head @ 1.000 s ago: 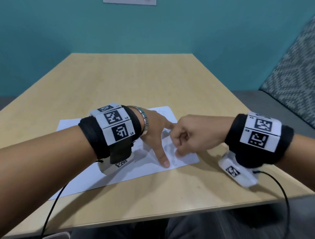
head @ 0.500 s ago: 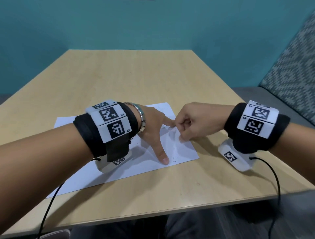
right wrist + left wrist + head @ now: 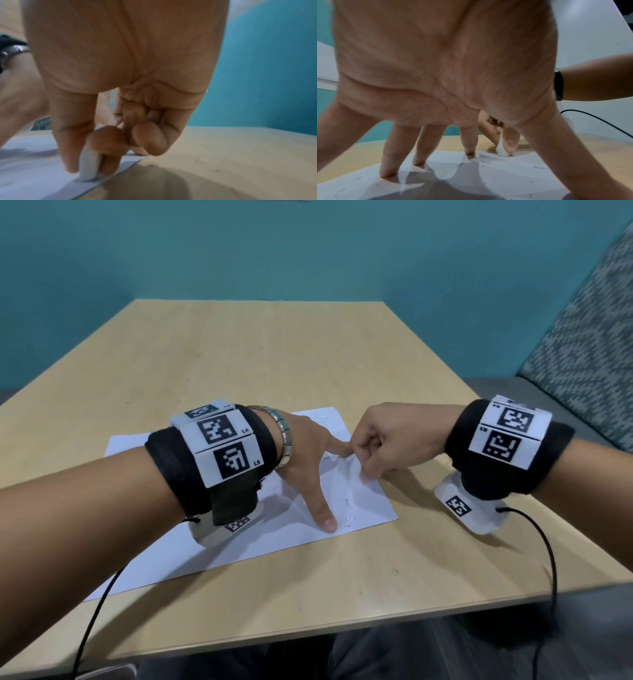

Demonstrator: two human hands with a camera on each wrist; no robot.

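A white sheet of paper (image 3: 239, 546) with faint pencil marks lies on the wooden table (image 3: 260, 361). My left hand (image 3: 308, 463) rests on the sheet with fingers spread straight, fingertips (image 3: 387, 174) pressing it flat. My right hand (image 3: 373, 453) pinches a small white eraser (image 3: 88, 166) between thumb and fingers. The eraser (image 3: 502, 150) stands with its end on the paper (image 3: 25, 169) close to the sheet's right edge, beside my left index fingertip. The paper is slightly wrinkled there.
The table's front edge (image 3: 308, 635) runs close to my body. A patterned bench back (image 3: 589, 354) stands at the right, a teal wall (image 3: 308, 251) behind. Black cables (image 3: 548, 553) hang from both wrist units.
My right hand with the eraser has slid a little farther up the sheet, toward my left index fingertip. The left hand has stayed spread on the paper.
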